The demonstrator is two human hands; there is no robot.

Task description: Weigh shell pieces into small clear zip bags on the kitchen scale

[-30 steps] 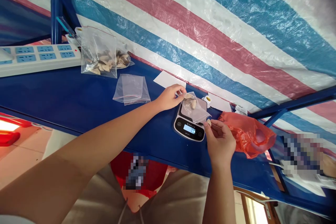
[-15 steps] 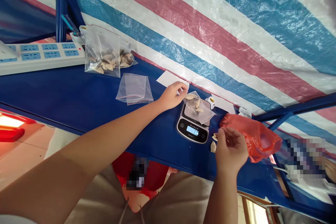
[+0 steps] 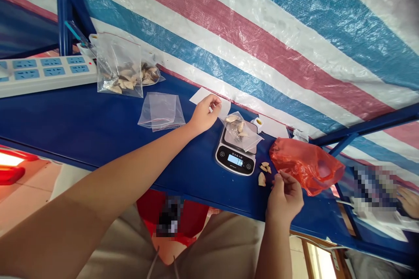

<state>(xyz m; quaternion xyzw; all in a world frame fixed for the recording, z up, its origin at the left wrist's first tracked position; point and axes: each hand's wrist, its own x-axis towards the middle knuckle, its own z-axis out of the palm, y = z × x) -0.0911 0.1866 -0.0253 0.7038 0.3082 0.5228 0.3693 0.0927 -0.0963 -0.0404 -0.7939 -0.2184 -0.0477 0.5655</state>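
My left hand [image 3: 207, 113] hovers beside a kitchen scale [image 3: 235, 161], its fingers loosely curled, thumb apart and nothing visible in it. On the scale's platform lies a clear zip bag [image 3: 250, 141] with several pale dried slices [image 3: 241, 127] inside. The scale's display is lit, its figures too blurred to read surely. Right of the scale, loose dried slices [image 3: 262, 178] rest on the blue table [image 3: 196, 163]. Close by them is my right hand [image 3: 285, 198], thumb and forefinger brought together; whatever they may pinch is hidden. A red plastic bag [image 3: 306, 163] lies just behind it.
Flat clear zip bags [image 3: 162, 111] lie left of my left hand. Farther left stand a filled zip bag [image 3: 120, 74] and a white power strip [image 3: 49, 80]. White paper [image 3: 198, 96] and a small white roll [image 3: 257, 124] sit by the striped sheet. Another person's hand [image 3: 409, 200] shows at right.
My left hand has drawn slightly away from the bag on the scale. My right hand has moved away from the loose slices, uncovering more of them, and its thumb and forefinger have come together.
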